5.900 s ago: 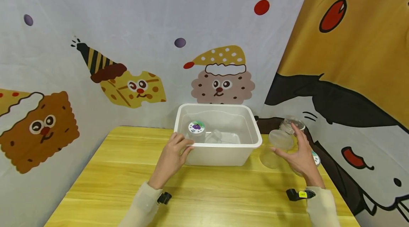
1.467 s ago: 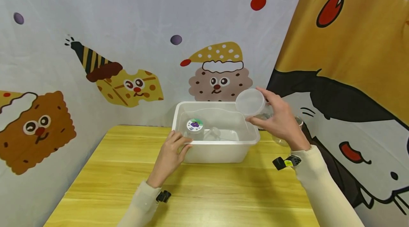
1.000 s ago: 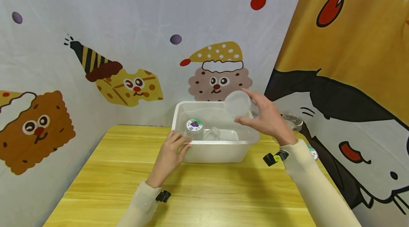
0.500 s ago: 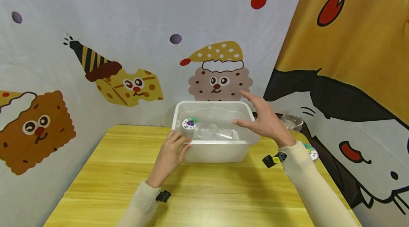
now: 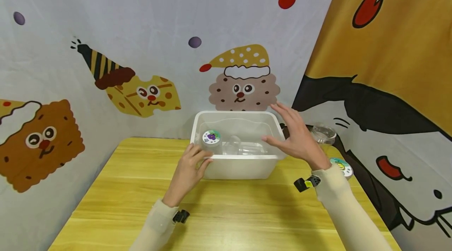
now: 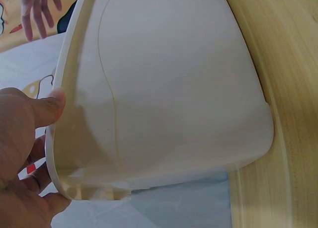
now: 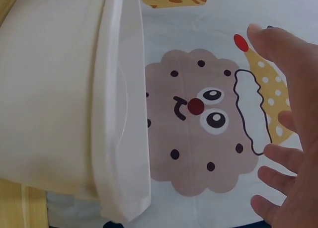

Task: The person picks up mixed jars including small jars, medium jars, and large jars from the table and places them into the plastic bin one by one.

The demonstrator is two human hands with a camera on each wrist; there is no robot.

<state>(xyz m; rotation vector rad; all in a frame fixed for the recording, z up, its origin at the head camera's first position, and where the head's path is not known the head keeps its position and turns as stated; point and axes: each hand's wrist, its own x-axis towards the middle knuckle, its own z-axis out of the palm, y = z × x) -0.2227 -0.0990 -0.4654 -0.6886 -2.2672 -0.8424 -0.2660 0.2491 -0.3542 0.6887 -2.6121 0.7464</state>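
Some jars in, some out at the bin!

The left hand [image 5: 190, 169] grips the near rim of the white bin [image 5: 240, 169]; over its right end the right hand [image 5: 298, 141] spreads its fingers, holding nothing, apart from the rim. Work looks partway along: a grape-labelled jar [image 5: 211, 138] and clear containers [image 5: 252, 149], count uncertain, are inside; a clear jar [image 5: 323, 133] and a fruit-labelled jar [image 5: 341, 168] stand outside, right. The far edge nears the printed backdrop [image 5: 148, 39]; in front, the wooden table [image 5: 229, 211] offers room.
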